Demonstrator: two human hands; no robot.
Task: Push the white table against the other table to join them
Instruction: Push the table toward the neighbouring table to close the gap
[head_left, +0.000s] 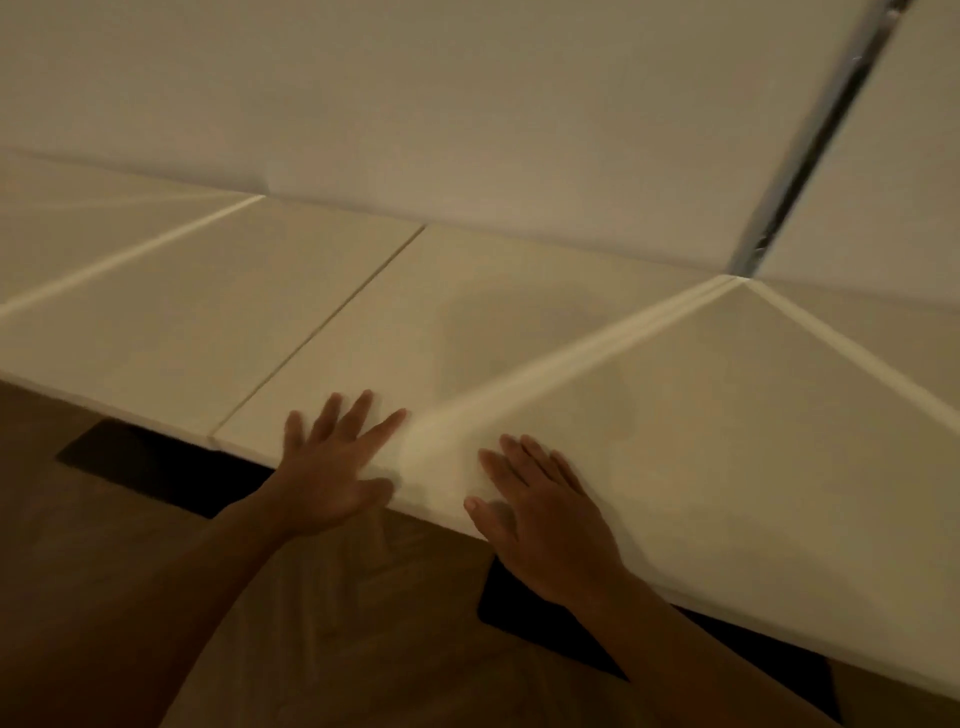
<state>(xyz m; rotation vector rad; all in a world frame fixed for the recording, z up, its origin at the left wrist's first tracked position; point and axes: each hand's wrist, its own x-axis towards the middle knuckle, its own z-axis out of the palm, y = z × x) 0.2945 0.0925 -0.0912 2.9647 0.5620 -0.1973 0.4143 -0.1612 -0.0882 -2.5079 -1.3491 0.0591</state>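
Wood-toned floor (130, 597) runs below the near edge of two white tabletops set against a pale wall (467, 93). I read the white table (675, 415) on the right and the other table (156, 322) on the left; a thin dark seam (317, 332) separates them (the edges sit almost touching). My left hand (332, 467) lies flat on the white table near the seam, fingers spread, gripping nothing. My right hand (540, 509) presses flat over the near edge, fingers together.
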